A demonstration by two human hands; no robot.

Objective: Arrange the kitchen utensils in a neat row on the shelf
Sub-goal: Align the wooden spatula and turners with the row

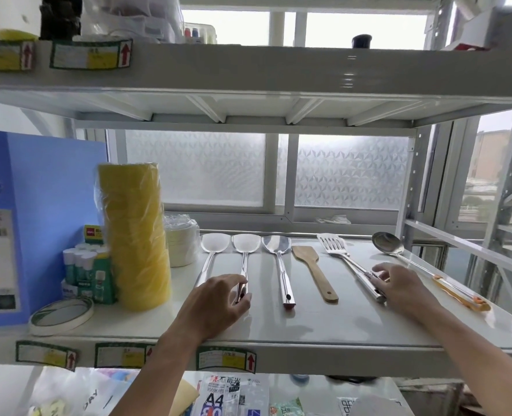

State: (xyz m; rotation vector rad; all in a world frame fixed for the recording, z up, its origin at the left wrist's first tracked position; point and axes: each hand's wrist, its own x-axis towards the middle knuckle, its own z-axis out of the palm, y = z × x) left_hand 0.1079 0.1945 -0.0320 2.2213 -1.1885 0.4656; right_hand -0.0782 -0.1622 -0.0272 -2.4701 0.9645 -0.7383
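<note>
Steel turners lie in a row on the shelf [323, 325]; our left hand [215, 301] pinches the second turner's [244, 259] handle, our right hand [399, 285] at three o'clock grips the slotted turner [351, 265].

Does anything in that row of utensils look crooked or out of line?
Yes. The slotted turner and the ladle at the right end lie slanted, heads leaning left, with wider gaps than the rest. The three steel spatulas and the wooden spatula lie nearly parallel. The right hand rests on the turner's handle.
</note>
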